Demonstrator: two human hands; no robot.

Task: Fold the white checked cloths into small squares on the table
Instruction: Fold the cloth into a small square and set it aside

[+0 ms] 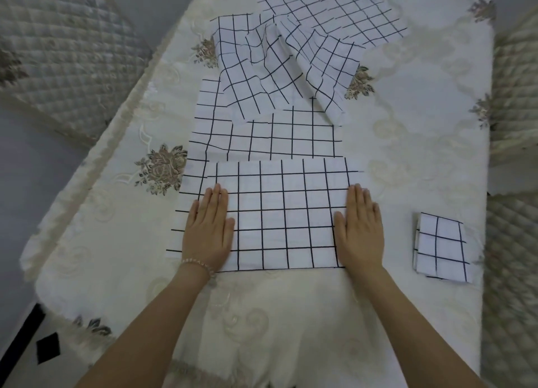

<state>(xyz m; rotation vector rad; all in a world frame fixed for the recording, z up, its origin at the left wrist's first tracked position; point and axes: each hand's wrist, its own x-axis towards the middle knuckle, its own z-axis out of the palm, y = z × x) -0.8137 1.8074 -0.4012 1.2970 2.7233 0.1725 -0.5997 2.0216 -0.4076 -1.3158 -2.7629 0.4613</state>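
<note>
A white cloth with a black grid point(283, 213) lies folded once and flat near the table's front. My left hand point(209, 227) presses flat on its left edge, fingers straight. My right hand point(361, 227) presses flat on its right edge in the same way. Under it a larger flat checked cloth point(262, 137) reaches further back. A rumpled checked cloth point(270, 67) lies behind that, and another flat one point(334, 6) at the far end. One small folded checked square point(441, 248) sits to the right of my right hand.
The table point(291, 315) wears a cream embroidered cover with flower motifs point(163, 169). Quilted cushioned seats stand at the far left point(58, 53) and along the right edge point(512, 242). Grey floor shows at the left.
</note>
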